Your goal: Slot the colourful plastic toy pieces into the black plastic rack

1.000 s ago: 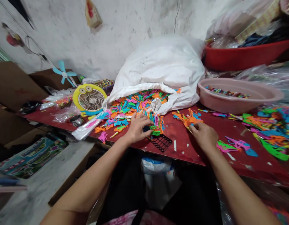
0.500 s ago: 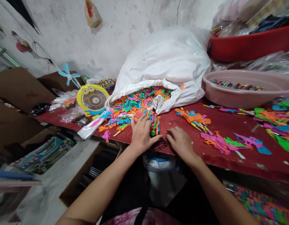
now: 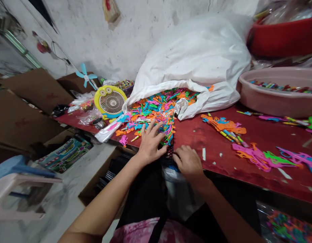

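Note:
My left hand [image 3: 151, 144] is spread, palm down, over the near edge of a pile of small bright plastic toys [image 3: 156, 108] in orange, pink, blue and green. The pile spills from the mouth of a large white sack [image 3: 196, 57]. Between my hands, at the table's front edge, is a black plastic grid [image 3: 169, 152], partly covered by toys and my left thumb. My right hand [image 3: 189, 163] has its fingers curled at the grid's right side; its fingertips are partly hidden.
On the red table [image 3: 211, 153] lie loose toys [image 3: 259, 157] to the right, near a pink basin [image 3: 277, 101]. A yellow fan [image 3: 111, 103] stands left of the sack. Below, a carton [image 3: 88, 192] holds black grids, and a plastic stool [image 3: 24, 189] stands on the floor.
The view has swung right and the scene shifted. My right hand has come closer to my left. The black grid now shows as a narrower strip between them.

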`<state>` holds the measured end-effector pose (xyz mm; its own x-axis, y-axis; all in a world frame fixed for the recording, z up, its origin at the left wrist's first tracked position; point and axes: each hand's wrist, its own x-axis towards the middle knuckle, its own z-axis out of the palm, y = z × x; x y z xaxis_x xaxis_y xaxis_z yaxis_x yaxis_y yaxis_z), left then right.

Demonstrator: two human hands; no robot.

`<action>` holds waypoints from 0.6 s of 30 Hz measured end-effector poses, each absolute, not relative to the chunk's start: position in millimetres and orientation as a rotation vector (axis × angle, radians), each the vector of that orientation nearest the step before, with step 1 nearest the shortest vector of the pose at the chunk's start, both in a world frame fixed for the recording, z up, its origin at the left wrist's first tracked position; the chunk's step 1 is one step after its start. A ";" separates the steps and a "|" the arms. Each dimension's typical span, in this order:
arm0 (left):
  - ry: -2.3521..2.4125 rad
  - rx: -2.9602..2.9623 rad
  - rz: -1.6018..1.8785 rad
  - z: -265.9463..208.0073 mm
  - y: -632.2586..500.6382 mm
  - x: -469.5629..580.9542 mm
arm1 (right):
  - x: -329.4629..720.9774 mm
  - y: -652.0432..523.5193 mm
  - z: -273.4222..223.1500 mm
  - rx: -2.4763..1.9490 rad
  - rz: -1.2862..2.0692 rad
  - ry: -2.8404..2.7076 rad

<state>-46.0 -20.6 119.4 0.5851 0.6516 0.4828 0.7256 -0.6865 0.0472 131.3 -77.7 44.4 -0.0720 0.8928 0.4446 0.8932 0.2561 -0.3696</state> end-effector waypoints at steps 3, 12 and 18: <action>-1.209 -2.559 -0.880 108.5 -31.7 -52.9 | 138.7 -67.4 46.0 -1.460 0.193 -1.734; -1.676 -2.281 -1.497 40.3 -52.5 -47.9 | 134.4 -42.1 37.9 -1.190 0.615 -1.517; -1.915 -2.384 -1.539 28.7 -34.1 -41.2 | 125.3 -36.8 28.7 -1.225 0.671 -1.507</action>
